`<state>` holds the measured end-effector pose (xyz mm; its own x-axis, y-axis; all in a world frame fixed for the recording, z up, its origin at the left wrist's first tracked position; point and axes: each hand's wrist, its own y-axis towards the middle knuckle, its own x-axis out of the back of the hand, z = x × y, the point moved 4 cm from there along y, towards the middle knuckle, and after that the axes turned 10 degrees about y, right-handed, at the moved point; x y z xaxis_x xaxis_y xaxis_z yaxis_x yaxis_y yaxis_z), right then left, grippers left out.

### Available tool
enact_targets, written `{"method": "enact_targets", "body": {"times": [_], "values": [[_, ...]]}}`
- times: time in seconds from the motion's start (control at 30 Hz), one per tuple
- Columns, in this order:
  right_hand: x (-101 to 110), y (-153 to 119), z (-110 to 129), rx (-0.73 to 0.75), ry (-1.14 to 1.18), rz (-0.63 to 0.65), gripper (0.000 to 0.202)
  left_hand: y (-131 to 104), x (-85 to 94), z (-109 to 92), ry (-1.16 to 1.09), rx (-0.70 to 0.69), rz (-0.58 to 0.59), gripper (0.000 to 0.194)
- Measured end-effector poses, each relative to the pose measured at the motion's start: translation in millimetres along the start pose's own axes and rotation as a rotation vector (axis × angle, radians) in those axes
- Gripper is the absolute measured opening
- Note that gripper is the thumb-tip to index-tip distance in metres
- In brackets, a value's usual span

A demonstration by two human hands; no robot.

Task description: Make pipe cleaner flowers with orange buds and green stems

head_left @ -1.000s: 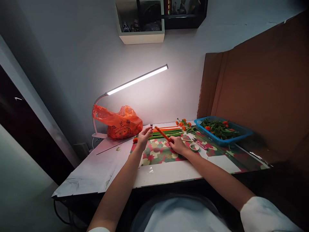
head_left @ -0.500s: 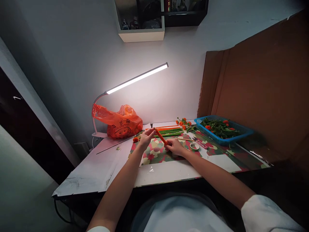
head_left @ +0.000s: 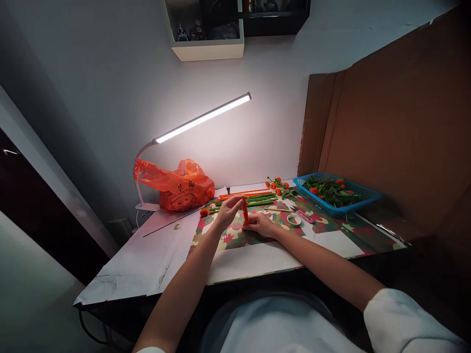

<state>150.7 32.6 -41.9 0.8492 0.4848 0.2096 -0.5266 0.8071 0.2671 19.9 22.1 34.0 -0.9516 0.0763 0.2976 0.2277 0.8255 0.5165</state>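
Between both hands is an orange coiled pipe cleaner, held nearly upright above the patterned mat. My left hand pinches its upper end with thumb and fingertips. Its lower end is in the closed fingers of my right hand. Behind my hands lie several straight green pipe cleaners, with orange pipe cleaners farther back. To the right of my right hand are a roll of pale tape, a thin wooden stick and pink-handled scissors.
An orange plastic bag stands by the lit desk lamp. At the right is a blue basket with green and orange pieces. Orange fuzzy flowers lie at the back; one orange pompom is on the left. Cardboard walls the right side.
The orange coil has turned from a slant to nearly upright. My left hand has come closer to my right hand, and the view has shifted slightly.
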Motion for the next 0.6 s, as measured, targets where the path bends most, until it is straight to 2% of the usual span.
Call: {"method": "enact_targets", "body": {"times": [0.1,0.23,0.47,0.6], "values": [[2.3,1.1,2.5,0.068,-0.087,-0.003,0.020,-0.8,-1.7,0.5,-0.011,-0.021,0.042,0.036],[3.1,2.3,9.3,0.160,-0.205,0.023,0.018,-0.4,-2.6,4.7,-0.063,-0.017,0.042,0.037],[3.0,2.5,8.1,0.143,-0.240,0.018,0.013,-1.8,-3.6,5.2,-0.073,0.047,0.114,0.040],[2.5,1.5,10.8,0.148,-0.238,0.016,0.009,-3.4,-4.0,0.6,-0.087,0.034,0.141,0.039]]}}
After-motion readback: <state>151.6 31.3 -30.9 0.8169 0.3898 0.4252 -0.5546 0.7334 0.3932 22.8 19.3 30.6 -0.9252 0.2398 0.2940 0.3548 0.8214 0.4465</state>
